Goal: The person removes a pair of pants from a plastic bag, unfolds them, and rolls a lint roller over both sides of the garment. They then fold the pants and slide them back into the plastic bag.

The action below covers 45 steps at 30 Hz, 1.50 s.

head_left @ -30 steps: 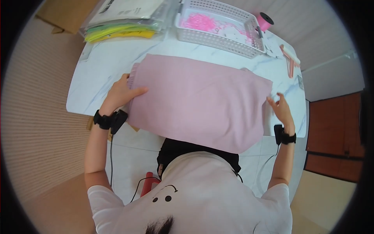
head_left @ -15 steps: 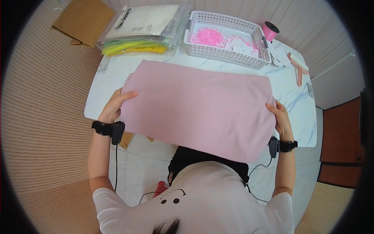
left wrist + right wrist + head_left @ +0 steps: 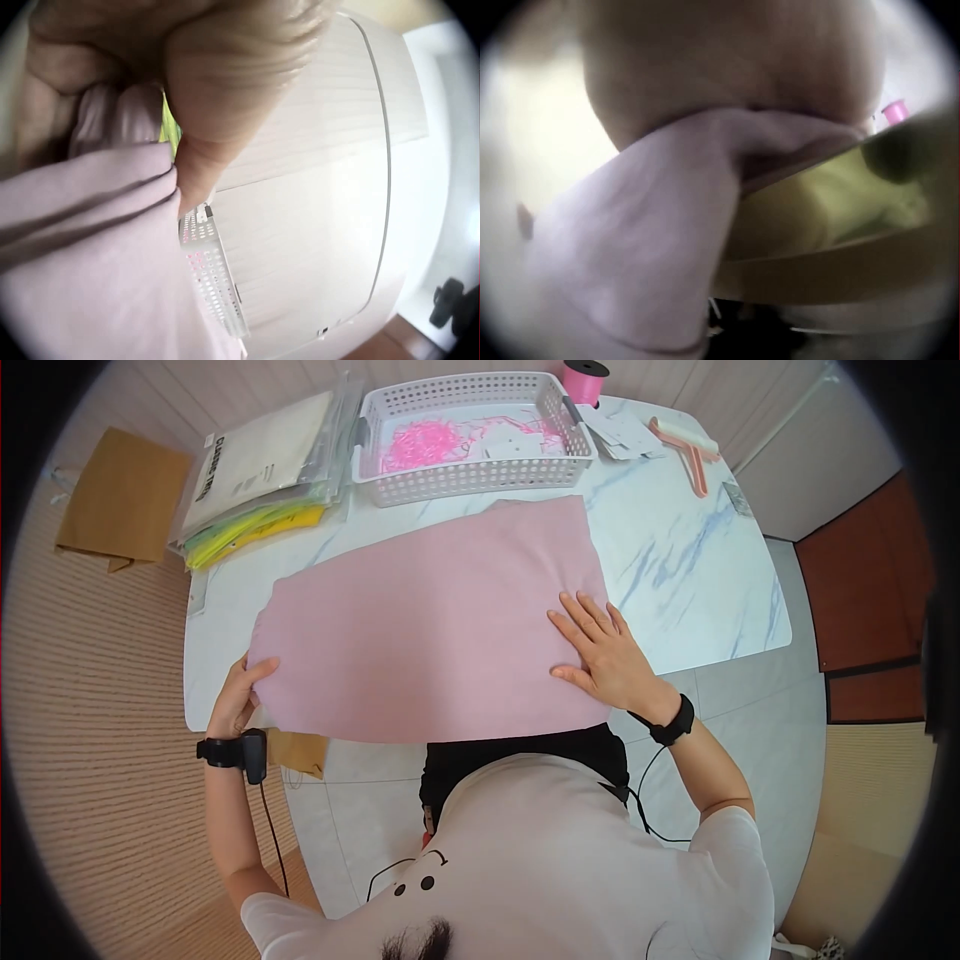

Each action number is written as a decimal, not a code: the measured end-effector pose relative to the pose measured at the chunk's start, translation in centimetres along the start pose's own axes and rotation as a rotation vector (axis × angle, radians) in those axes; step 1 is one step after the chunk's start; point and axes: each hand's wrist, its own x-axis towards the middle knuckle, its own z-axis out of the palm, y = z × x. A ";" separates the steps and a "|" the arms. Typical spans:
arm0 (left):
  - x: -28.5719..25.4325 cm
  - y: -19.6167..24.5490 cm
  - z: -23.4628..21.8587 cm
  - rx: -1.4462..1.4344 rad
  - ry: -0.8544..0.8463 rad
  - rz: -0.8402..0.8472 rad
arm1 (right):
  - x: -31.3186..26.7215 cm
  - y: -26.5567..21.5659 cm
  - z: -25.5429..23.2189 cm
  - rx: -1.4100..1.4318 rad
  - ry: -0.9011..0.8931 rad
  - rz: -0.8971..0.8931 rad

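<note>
Head: we're seeing the left hand point(image 3: 237, 695) pinching the pink cloth point(image 3: 430, 630), the right hand point(image 3: 605, 655) lying spread on top, cloth reaching past the table's point(image 3: 690, 580) near edge; we're judging this smoothing, next needing squared edges | Left wrist: soft layered folds are showing, perforated basket point(image 3: 214, 281) beyond | Right wrist: smooth cloth is draping, fingers hidden

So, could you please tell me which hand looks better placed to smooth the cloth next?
Probably the right hand: it lies with fingers spread on top of the cloth, while the left hand pinches the cloth's left edge.
</note>
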 end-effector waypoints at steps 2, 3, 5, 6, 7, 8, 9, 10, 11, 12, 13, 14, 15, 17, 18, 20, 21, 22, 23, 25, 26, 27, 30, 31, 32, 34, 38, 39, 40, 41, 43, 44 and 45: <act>-0.4 0.9 0.0 -0.138 0.011 -0.040 | -0.4 0.2 -0.4 0.069 0.010 0.013; -0.6 1.6 0.1 -0.143 0.022 -0.011 | -0.5 0.2 -0.7 0.102 0.016 0.017; -2.0 4.3 1.8 -0.164 0.054 0.045 | -0.4 0.5 -1.4 0.258 0.049 0.023; -2.5 6.0 3.3 -0.128 0.032 0.128 | -0.3 0.5 -1.9 0.336 0.061 0.021; -3.0 7.8 5.2 -0.093 0.012 0.210 | -0.1 0.3 -2.5 0.459 0.069 0.065; -3.7 9.8 7.3 -0.044 0.016 0.272 | 0.2 -0.1 -3.2 0.583 0.077 0.110; -4.3 11.6 9.6 0.006 0.019 0.334 | 0.5 -0.4 -3.5 0.706 0.084 0.156; -4.8 13.1 11.9 0.063 -0.017 0.377 | 0.9 -0.4 -3.6 0.872 0.056 0.219; -4.9 14.2 14.0 0.119 -0.056 0.421 | 1.4 -0.2 -3.8 1.034 0.029 0.283; -4.6 14.8 16.0 0.202 -0.107 0.437 | 1.8 0.1 -4.0 1.193 0.002 0.349; -4.2 15.4 17.9 0.286 -0.159 0.453 | 2.0 0.3 -4.2 1.413 -0.020 0.390; -3.9 15.7 20.2 0.321 -0.288 0.420 | 2.2 0.6 -4.4 1.633 -0.045 0.431; -3.5 15.7 22.4 0.355 -0.419 0.387 | 2.2 1.0 -4.5 1.853 -0.069 0.472; -3.0 13.1 26.0 0.376 -0.615 0.479 | 1.6 2.5 -3.7 2.102 -0.010 0.516; -3.2 12.8 26.5 0.493 -0.663 0.514 | 1.3 2.7 -3.8 2.138 0.068 0.593; -3.3 12.9 27.5 0.732 -0.757 0.576 | 0.7 3.9 -3.0 2.233 0.181 0.683; -2.7 12.6 27.3 0.705 -0.741 0.508 | 0.0 4.6 -2.4 2.205 0.162 0.711; -1.6 11.8 26.5 0.676 -0.721 0.440 | -0.7 5.3 -1.9 2.175 0.139 0.738; -0.6 11.0 25.5 0.649 -0.699 0.369 | -1.0 5.6 -1.7 2.149 0.114 0.764; 0.7 9.8 23.7 0.614 -0.467 0.337 | -0.9 5.5 -2.2 1.981 0.054 0.751; 1.3 8.9 22.9 0.591 -0.367 0.378 | -0.8 5.4 -2.7 1.897 0.026 0.743; 2.0 7.7 22.1 0.567 -0.267 0.420 | -0.8 5.5 -3.1 1.879 0.023 0.727; 2.9 5.2 20.0 0.523 -0.133 0.406 | -0.5 5.9 -3.3 1.831 -0.002 0.696; 2.9 4.6 19.6 0.512 -0.114 0.379 | -0.5 6.2 -3.2 1.819 -0.016 0.697; 2.7 4.3 19.4 0.462 -0.158 0.302 | -0.4 6.3 -3.1 1.808 -0.029 0.697; 2.2 3.8 19.2 0.357 -0.245 0.156 | -0.4 6.0 -3.1 1.743 -0.008 0.729; 1.6 3.4 20.0 0.222 -0.339 0.025 | -0.6 5.7 -4.1 1.171 0.050 0.771; 1.9 3.4 20.1 0.181 -0.345 0.011 | -0.7 5.9 -4.0 1.096 0.057 0.759; 2.2 3.5 20.2 0.139 -0.348 0.000 | -0.7 6.2 -3.8 1.019 0.062 0.742; 2.5 3.6 20.4 0.147 -0.357 -0.017 | -0.6 6.5 -3.5 0.941 0.069 0.719; 3.2 4.1 20.9 0.166 -0.375 -0.054 | -0.5 6.9 -2.4 0.971 0.085 0.657; 3.7 4.0 21.1 0.170 -0.423 -0.081 | -0.5 6.9 -1.9 0.987 0.093 0.630; 4.3 3.8 21.5 0.176 -0.473 -0.107 | -0.5 6.9 -1.7 1.001 0.093 0.632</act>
